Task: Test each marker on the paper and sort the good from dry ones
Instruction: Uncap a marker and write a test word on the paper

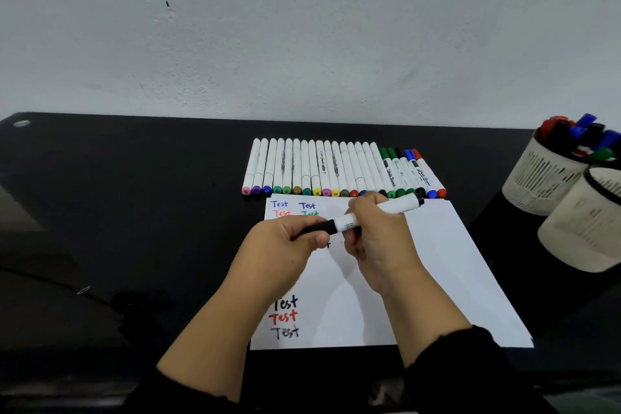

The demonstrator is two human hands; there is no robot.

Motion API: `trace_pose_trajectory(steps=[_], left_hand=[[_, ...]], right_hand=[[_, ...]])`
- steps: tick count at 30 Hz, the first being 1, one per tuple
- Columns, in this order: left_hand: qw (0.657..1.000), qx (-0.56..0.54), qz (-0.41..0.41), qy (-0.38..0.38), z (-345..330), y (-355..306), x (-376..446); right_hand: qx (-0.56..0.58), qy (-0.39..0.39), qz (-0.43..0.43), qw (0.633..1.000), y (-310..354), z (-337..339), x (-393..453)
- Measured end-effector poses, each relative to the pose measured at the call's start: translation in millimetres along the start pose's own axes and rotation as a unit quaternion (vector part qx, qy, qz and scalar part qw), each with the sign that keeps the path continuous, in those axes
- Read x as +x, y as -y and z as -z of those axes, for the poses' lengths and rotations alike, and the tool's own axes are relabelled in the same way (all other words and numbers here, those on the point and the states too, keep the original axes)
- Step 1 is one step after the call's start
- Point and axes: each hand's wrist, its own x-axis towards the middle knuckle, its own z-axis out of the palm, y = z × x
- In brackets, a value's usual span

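Both hands grip smooth cylindrical marker (376, 212) w/ black cap over flat paper (437, 265).

A black-capped white marker (376, 213) is lying level above the white paper (437, 272), which is resting flat on the dark table and carrying "Test" written in blue, red, green and black. Just behind the paper's far edge, a row of capped markers (336, 168) is lying side by side.

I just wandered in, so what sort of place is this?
Probably a home or office desk: a dark table against a bare wall, with a row of markers, scribbled test paper and pen cups.
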Motion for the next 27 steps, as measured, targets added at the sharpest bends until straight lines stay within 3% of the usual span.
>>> trace_pose_trajectory(steps=[12, 16, 18, 20, 22, 25, 27], left_hand=[[1.000, 0.010, 0.005, -0.026, -5.6, -4.6, 4.2], [0.998, 0.030, 0.008, -0.063, -7.1, -7.9, 1.7], [0.997, 0.049, 0.007, -0.061, -5.6, -9.9, -0.1], [0.996, 0.072, 0.011, -0.043, -4.9, -14.4, -2.2], [0.995, 0.098, 0.003, -0.025, -4.9, -21.6, -4.4], [0.992, 0.125, -0.020, 0.003, -7.4, -37.4, -4.7], [0.991, 0.123, -0.040, 0.022, -10.3, -50.3, -3.2]], right_hand=[[-0.023, -0.017, -0.003, 1.000, 4.2, 1.5, -2.2], [0.052, 0.008, 0.018, 0.998, 5.9, 5.2, -11.9], [-0.027, -0.019, 0.075, 0.997, 7.5, 10.0, -16.0], [-0.220, -0.040, 0.174, 0.959, 7.9, 17.4, -16.9], [-0.389, -0.060, 0.270, 0.879, 7.9, 24.6, -15.7], [-0.502, -0.108, 0.390, 0.764, 12.7, 35.7, -15.0], [-0.527, -0.139, 0.442, 0.713, 21.4, 46.0, -12.7]])
